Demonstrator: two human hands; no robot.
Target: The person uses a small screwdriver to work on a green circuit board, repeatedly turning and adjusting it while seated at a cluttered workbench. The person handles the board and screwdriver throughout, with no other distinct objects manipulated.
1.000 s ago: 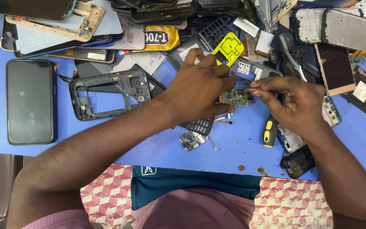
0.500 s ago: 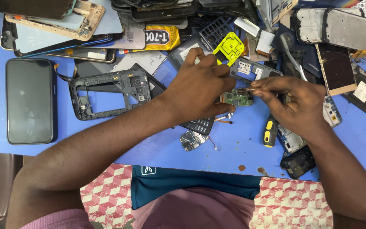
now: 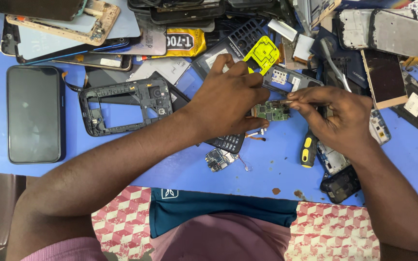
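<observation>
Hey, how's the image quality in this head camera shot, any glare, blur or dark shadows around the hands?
Head view: even, soft light and sharp focus on the left hand, right hand and green circuit board; faint glare on the black phone screen; only shallow shadows under the forearms on the blue table; edges look slightly wide-angle.

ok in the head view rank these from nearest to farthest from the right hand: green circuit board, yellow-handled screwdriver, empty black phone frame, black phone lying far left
1. Green circuit board: at the fingertips of the right hand.
2. Yellow-handled screwdriver: on the table just below that hand.
3. Empty black phone frame: beyond the left hand.
4. Black phone: far left on the blue table.
</observation>
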